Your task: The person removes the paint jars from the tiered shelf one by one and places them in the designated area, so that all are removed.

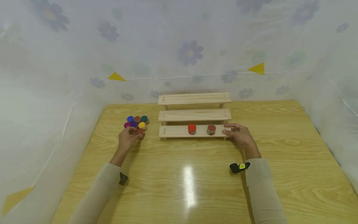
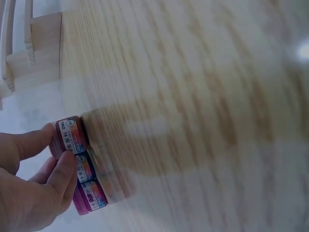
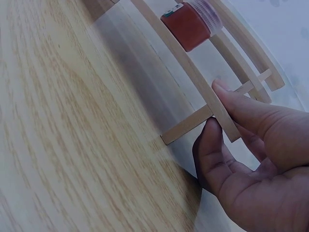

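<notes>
At the left, my left hand (image 1: 128,139) pinches a small brown paint jar (image 1: 139,133) between thumb and fingers. That jar stands at the front of a cluster of jars, among them a yellow paint jar (image 1: 142,125), a blue one (image 1: 130,119) and a dark green one (image 1: 144,119). In the left wrist view the held jar's label (image 2: 71,136) faces the camera. My right hand (image 1: 240,135) grips the right end of the bottom step of a three-step wooden rack (image 1: 176,131), thumb above and finger below. A red jar (image 1: 192,129) and a reddish-brown jar (image 1: 211,129) stand on that step.
The rack's middle step (image 1: 195,115) and top step (image 1: 194,98) rise behind, near a flowered curtain (image 1: 190,74). Curtains also flank the wooden table (image 1: 167,177) at both sides. Light glares off the tabletop in front of the rack.
</notes>
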`<state>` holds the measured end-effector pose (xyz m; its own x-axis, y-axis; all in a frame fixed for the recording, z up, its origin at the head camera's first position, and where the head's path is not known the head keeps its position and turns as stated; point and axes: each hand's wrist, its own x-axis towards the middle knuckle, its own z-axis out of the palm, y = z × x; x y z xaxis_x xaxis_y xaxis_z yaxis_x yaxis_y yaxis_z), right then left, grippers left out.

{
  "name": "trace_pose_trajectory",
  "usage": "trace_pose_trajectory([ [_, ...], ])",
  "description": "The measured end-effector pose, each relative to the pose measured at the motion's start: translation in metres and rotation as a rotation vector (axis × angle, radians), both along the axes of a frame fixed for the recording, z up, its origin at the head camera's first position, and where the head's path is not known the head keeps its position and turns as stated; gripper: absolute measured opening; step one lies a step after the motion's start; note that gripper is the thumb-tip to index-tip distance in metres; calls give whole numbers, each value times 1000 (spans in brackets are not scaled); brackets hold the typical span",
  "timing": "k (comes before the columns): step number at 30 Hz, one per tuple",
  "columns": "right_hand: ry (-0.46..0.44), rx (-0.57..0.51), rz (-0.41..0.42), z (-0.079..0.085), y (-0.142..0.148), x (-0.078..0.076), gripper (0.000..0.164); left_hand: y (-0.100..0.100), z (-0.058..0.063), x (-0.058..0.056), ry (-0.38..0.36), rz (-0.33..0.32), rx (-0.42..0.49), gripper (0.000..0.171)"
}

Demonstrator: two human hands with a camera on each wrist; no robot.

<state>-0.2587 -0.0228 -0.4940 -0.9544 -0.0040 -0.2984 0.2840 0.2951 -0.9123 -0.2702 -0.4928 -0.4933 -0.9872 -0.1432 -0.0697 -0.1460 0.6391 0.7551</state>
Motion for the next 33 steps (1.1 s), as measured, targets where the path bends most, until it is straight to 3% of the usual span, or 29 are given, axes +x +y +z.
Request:
trace_pose_trajectory([
  [13,-14,-13,0,1,2,-2,57,2,-2,-2,18,-3,0,44],
  [27,-15,-2,13,-1,2,-3,56,6,19,0,52,-26,50,50],
  [33,-29,-19,20,11,-3,1,56,10,24,0,83,-53,74,48],
])
